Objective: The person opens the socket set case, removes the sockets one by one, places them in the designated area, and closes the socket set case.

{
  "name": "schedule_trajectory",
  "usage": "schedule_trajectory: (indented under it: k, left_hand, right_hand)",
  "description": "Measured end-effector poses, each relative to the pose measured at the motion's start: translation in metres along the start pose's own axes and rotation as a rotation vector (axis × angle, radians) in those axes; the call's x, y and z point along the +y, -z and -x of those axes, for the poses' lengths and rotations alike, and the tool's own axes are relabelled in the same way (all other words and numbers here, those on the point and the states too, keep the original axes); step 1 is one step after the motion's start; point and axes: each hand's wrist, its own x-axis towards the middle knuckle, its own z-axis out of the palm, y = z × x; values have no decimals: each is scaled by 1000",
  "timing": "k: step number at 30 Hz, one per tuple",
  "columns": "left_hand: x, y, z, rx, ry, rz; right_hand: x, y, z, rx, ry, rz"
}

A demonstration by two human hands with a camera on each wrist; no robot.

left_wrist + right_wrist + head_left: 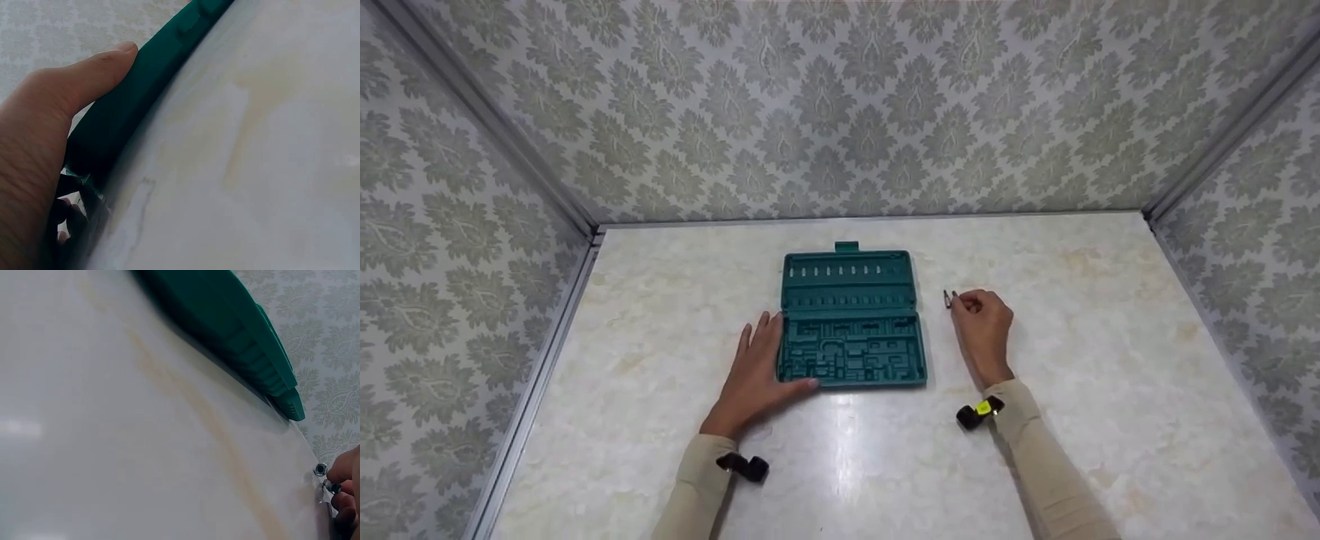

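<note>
Right grip [985,328] pinches a metal hex socket [333,487], likely light, stiff and slippery, best held mid-barrel; left grip [757,371] spread against the green case [847,288]!

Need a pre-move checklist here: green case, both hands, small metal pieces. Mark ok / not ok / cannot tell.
1. Green case open, compartments facing up: ok.
2. Left hand bracing the case: ok, it touches the near left corner, thumb at the near edge.
3. Right hand holding small metal pieces: ok, at the fingertips.
4. Both pieces pinched securely: cannot tell.
5. Room in the top row: ok, no silver piece shows at its right end.
6. Right hand over the case: not ok, it is off to the right.
</note>
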Motion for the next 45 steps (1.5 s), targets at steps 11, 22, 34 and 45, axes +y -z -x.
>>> schedule_trajectory:
  k: [11,22,34,45]
  left_hand:
    - [1,0,-1,5,8,-8]
    - [-1,-2,1,-12,41,13]
    - [2,0,3,-7,22,-2]
    - [2,0,0,-8,19,-8]
  right_hand:
    - [-1,-2,0,11,-13,4]
    - [1,0,4,31,25,-45]
    - [4,4,3,27,-39,-80]
    - [-20,13,-6,-150,-5,-136]
